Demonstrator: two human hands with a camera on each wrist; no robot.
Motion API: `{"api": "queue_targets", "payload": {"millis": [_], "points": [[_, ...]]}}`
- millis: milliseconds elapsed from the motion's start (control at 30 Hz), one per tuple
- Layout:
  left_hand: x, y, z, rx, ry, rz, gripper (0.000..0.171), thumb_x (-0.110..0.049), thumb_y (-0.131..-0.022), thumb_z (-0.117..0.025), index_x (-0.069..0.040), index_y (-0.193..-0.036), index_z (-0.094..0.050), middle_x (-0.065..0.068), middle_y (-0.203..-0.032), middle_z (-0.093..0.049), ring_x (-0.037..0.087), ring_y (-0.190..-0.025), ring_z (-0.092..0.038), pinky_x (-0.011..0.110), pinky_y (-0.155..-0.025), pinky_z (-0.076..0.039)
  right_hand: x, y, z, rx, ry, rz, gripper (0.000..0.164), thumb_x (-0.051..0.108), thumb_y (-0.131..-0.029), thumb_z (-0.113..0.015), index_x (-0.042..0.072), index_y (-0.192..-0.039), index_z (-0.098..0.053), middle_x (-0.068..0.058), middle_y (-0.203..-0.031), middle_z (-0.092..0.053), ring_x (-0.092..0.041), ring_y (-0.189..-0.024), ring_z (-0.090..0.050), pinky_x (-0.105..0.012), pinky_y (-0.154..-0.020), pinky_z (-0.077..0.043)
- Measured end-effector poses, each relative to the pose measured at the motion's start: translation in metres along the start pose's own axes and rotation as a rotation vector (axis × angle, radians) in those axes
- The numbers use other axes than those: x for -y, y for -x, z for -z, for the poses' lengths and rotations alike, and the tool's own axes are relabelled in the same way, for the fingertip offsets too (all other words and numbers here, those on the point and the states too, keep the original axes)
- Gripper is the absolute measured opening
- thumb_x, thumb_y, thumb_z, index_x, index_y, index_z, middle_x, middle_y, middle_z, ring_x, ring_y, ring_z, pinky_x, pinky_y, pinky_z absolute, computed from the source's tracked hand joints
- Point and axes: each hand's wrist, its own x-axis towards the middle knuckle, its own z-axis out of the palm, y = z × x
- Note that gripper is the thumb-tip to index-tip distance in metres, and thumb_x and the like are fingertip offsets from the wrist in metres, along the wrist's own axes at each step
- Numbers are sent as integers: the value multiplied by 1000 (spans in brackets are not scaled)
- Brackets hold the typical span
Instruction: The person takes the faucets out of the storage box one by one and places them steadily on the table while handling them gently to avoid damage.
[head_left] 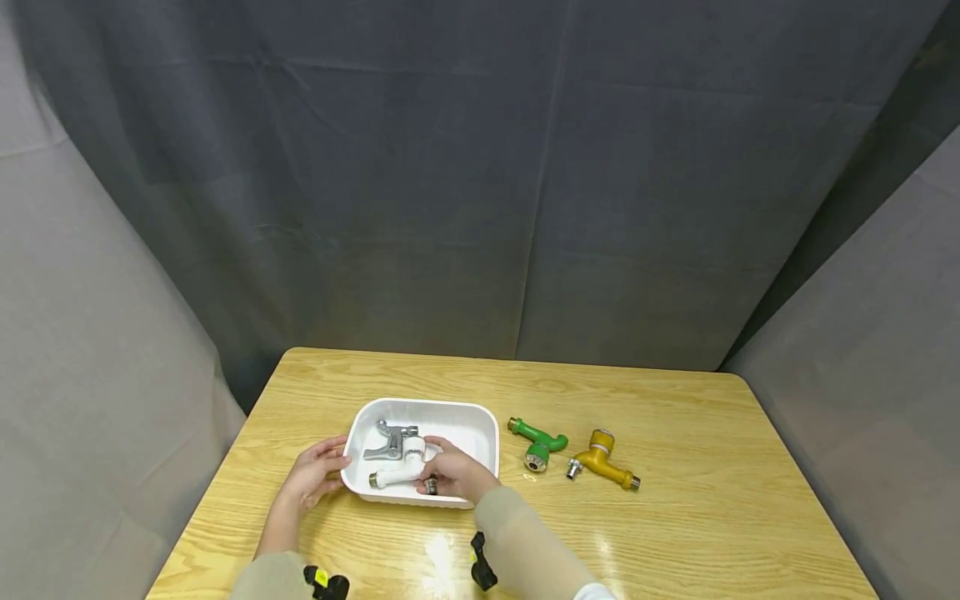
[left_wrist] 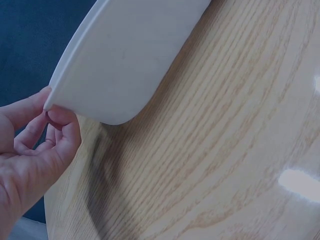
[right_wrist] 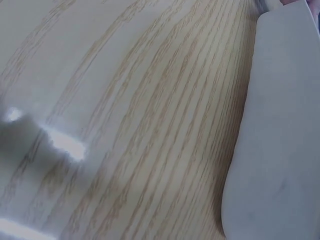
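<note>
In the head view a white plastic basin [head_left: 472, 425] stands on the table. Its left rim is pinched between the thumb and fingers of my left hand [head_left: 309, 475], and the left wrist view shows this hand [left_wrist: 42, 155] at the basin's corner. Reaching over the near right side, my right hand [head_left: 457, 473] grips a white tap [head_left: 397, 475] inside the basin; part of the tap is hidden behind the fingers. A silver tap [head_left: 393, 442] with a lever lies beside it, farther back. The right wrist view shows the basin's outer wall [right_wrist: 275, 130] but not the right hand's grip.
To the right of the basin, a green tap [head_left: 540, 442] lies on the wooden table [head_left: 697, 500]. Farther right is a yellow tap [head_left: 603, 462]. A dark grey curtain [head_left: 420, 208] hangs behind the table, with lighter cloth at both sides.
</note>
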Motion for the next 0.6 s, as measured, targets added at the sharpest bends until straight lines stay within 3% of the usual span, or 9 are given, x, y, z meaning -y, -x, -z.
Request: {"api": "queue_targets", "payload": {"millis": [400,600], "points": [[1,-1,-1,-14,-3,1,51,2,-85,-58,4,-132,-40,6,-97,-52,16,-80,-56,29,-64,-50,10,5,12,23,61,-1,80,-21,-73,-47,14,-143,-27,-21,-106,-51,-36,-84,-62,-29,-57,-52],[1,0,-1,-21,-7,4,50,2,-85,-59,4,-132,-41,6,-97,-52,17,-80,-56,30,-64,-50,18,10,15,47,33,9,80,-21,-74,-46,15,-142,-28,-23,-108,-49,-35,-85,-62,-30,-60,-53]]}}
